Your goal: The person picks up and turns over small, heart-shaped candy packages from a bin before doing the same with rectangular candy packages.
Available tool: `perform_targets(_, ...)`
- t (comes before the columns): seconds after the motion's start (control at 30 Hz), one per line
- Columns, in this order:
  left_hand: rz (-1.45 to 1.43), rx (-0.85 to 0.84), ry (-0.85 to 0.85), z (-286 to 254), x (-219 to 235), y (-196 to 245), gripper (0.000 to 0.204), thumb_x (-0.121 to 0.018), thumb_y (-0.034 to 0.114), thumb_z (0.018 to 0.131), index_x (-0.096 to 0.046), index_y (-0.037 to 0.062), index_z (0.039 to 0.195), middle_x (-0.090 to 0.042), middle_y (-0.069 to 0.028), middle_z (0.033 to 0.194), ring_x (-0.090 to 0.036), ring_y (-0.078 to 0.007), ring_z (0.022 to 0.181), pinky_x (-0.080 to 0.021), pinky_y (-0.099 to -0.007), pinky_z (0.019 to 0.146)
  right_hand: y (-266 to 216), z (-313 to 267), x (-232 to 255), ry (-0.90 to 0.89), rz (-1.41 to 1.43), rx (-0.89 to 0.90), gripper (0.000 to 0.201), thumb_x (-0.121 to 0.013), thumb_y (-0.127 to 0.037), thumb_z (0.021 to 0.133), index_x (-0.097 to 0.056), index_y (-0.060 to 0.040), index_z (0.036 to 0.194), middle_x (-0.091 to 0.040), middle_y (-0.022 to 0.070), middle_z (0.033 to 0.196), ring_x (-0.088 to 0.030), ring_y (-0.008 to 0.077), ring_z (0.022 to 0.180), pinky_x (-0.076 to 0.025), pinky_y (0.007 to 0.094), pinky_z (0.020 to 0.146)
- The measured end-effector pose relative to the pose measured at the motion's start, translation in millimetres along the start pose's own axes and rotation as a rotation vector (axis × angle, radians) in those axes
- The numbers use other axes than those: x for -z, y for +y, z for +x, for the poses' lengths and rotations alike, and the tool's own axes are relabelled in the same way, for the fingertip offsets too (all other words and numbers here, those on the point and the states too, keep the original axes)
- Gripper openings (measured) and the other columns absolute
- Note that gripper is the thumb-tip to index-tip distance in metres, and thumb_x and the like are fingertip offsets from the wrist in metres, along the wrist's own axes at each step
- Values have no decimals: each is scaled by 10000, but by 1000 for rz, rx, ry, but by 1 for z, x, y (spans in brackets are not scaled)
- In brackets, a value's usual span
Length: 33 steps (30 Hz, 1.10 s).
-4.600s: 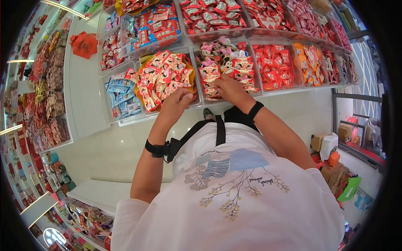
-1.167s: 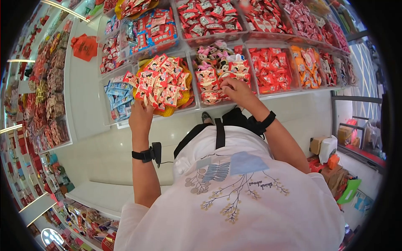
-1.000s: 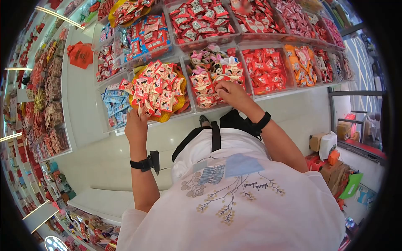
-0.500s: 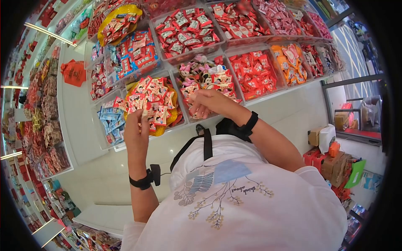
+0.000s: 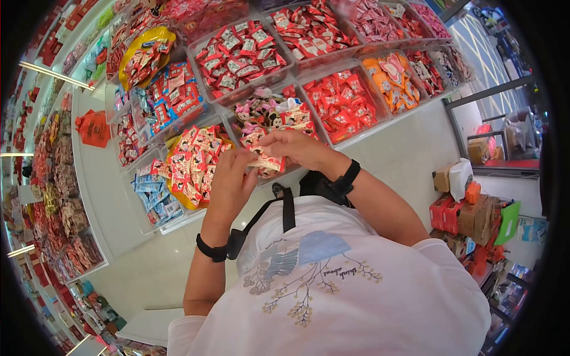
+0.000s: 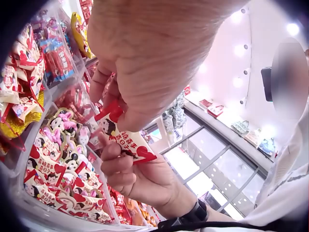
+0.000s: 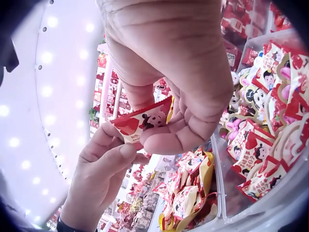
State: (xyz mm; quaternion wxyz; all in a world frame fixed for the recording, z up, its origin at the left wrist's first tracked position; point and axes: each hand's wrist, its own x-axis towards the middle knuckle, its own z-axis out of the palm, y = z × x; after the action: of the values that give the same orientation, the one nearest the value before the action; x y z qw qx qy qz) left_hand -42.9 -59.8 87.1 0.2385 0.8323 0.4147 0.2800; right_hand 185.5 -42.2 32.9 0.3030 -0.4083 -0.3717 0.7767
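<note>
Both hands meet in front of a clear bin and pinch one small red-and-cream candy packet. My left hand has one end of the packet, with thumb and fingers bent on it. From the other side my right hand grips it, thumb and fingertips at its edge. In the left wrist view, the packet shows a heart, a cartoon figure and printed characters. Behind the hands, the bin holds matching packets and cartoon mouse figures. Left of it, more such packets lie heaped on gold wrapping.
Neighbouring clear bins hold red packets, orange packets and light blue packets. A red bag lies on the white counter at left. Cardboard boxes stand on the floor at right.
My left hand has left the heap on the left and moved right with a packet. My right hand has come off its bin's contents to grip that packet too. The head view has turned.
</note>
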Motion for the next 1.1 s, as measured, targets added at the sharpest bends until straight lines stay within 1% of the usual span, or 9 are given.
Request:
perform_targets(0.07, -72, 55, 9, 4, -1, 1, 374, -717, 27, 843, -608, 42, 1201, -624, -124, 1123, -629, -253, 1003, -527, -358, 844, 0, -2, 3, 27, -27, 43, 373, -666, -241, 978, -594, -37, 1282, -630, 1, 1070, -579, 52, 958, -490, 228, 757)
perform_targets(0.17, -332, 326, 39, 4, -8, -6, 282, -668, 120, 951, -588, 1, 1194, -635, -115, 1107, -639, -182, 951, -531, -330, 797, -3, -1, 8, 21, -68, 82, 378, -676, -226, 968, -595, -38, 1286, -629, 2, 1084, -575, 51, 977, -479, 216, 781)
perform_targets(0.27, -447, 481, -33, 1, -13, -22, 272, -591, 243, 1031, -602, -7, 1136, -652, -74, 989, -637, -111, 856, -520, -273, 732, -6, -3, 5, -7, -124, 80, 392, -691, -240, 957, -597, -35, 1278, -630, 6, 1082, -585, 56, 946, -500, 226, 765)
perform_targets(0.37, -566, 595, -94, 3, -9, -15, 297, -587, 296, 1037, -618, 3, 1072, -629, -14, 818, -571, -81, 694, -467, -233, 604, -23, -14, -7, -5, -201, 51, 400, -700, -264, 950, -599, -38, 1264, -633, 1, 1055, -596, 56, 890, -518, 232, 741)
perform_targets(0.47, -653, 648, -43, 3, -11, -15, 258, -581, 289, 1040, -633, 36, 1036, -625, 10, 770, -508, -31, 612, -404, -198, 541, -24, -13, -13, 7, -258, 24, 385, -701, -292, 951, -613, -44, 1233, -637, -9, 1000, -604, 51, 836, -521, 225, 716)
perform_targets(0.57, -775, 711, -74, 1, -10, -24, 258, -558, 310, 1047, -632, 63, 1031, -653, 6, 834, -596, -50, 711, -469, -205, 621, -17, -8, -9, -20, -252, 8, 364, -701, -316, 953, -634, -51, 1193, -639, -17, 953, -604, 44, 805, -510, 213, 694)
perform_targets(0.83, -902, 733, 1, 7, -14, -24, 321, -538, 363, 1054, -628, 57, 1020, -651, -12, 841, -611, -72, 731, -488, -219, 635, -16, -7, -2, -14, -187, 25, 304, -702, -294, 958, -639, -54, 1133, -668, -6, 959, -615, 47, 769, -510, 210, 655)
perform_targets(0.93, -924, 725, -8, 9, -12, -22, 334, -535, 371, 1054, -625, 51, 1029, -657, -30, 872, -620, -84, 740, -491, -221, 636, -12, -5, 2, 12, -165, 50, 294, -693, -279, 965, -628, -52, 1139, -671, 0, 972, -621, 47, 769, -517, 203, 646)
perform_targets(1.1, -891, 752, -50, 9, -19, -18, 355, -603, 417, 1007, -607, 67, 1067, -669, -19, 853, -593, -65, 695, -435, -209, 605, -11, -8, 4, 29, -103, 85, 283, -684, -259, 970, -620, -51, 1151, -673, 6, 986, -626, 49, 766, -522, 195, 643)
